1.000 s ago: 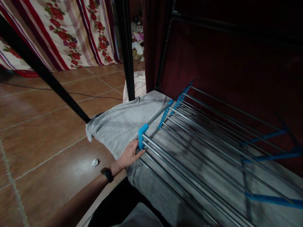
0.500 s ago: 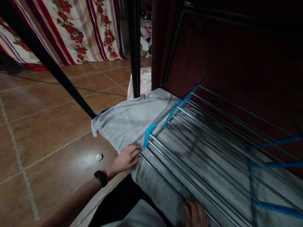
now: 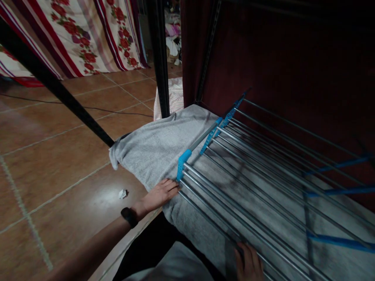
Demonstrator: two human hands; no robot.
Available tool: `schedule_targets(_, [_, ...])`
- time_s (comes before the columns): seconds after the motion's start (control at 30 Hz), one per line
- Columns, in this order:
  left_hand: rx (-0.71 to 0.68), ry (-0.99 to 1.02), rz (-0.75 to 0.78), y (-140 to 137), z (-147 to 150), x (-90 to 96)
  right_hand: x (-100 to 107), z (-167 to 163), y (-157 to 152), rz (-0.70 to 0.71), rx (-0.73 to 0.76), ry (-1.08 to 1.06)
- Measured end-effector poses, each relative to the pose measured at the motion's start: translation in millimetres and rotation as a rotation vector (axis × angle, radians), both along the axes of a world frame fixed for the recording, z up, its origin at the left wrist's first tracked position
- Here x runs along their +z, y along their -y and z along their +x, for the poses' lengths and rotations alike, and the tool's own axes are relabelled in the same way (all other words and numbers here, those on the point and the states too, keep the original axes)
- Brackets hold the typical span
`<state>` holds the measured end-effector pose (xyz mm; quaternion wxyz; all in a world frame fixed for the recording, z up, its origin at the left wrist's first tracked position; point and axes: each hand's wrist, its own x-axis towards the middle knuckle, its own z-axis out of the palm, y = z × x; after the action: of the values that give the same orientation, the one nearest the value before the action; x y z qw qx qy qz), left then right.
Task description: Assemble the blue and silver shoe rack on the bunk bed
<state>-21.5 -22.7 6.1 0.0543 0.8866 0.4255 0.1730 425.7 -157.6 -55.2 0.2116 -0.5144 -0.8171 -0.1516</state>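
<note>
A folding drying rack [image 3: 222, 198] with grey metal rods and blue plastic joints lies over a grey blanket [image 3: 155, 146]. At its near left corner, just below a blue joint [image 3: 183, 162], my left hand [image 3: 162, 193] has its fingers closed over the end of the nearest rod. A dark band [image 3: 129, 217] is around that wrist. My right hand [image 3: 250, 262] is at the bottom edge of the view, its fingers curled over the same near rod farther right. Part of the right hand is cut off by the frame.
Black metal posts [image 3: 159, 58] rise at the blanket's left corners. A dark red panel [image 3: 278, 70] stands behind the rack. Crumpled white paper [image 3: 123, 193] and a dark cable [image 3: 111, 111] lie on the tiled floor [image 3: 67, 156]. A flowered curtain [image 3: 99, 35] hangs beyond.
The view has tilted and shifted slightly. My left hand has moved a little closer to the blue corner joint. My right hand has shifted slightly to the right along the near rod.
</note>
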Motion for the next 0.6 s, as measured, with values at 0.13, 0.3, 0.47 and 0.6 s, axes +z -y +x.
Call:
schedule_targets(0.13, [-0.042, -0.028, -0.008, -3, 3, 3.8, 10, 8, 0, 0.037, 0.124, 0.203])
schedule_targets(0.3, [-0.044, -0.069, 0.045, -4, 6, 0.2, 19, -7, 8, -0.063, 0.032, 0.112])
schedule_targets(0.47, [-0.053, -0.013, 0.100, -8, -5, -19.6, 32, -36, 9, -0.182, -0.163, -0.081])
schedule_targets(0.6, [-0.095, -0.029, 0.186, -23, -16, -37.8, 44, -51, 3, -0.270, -0.326, -0.233])
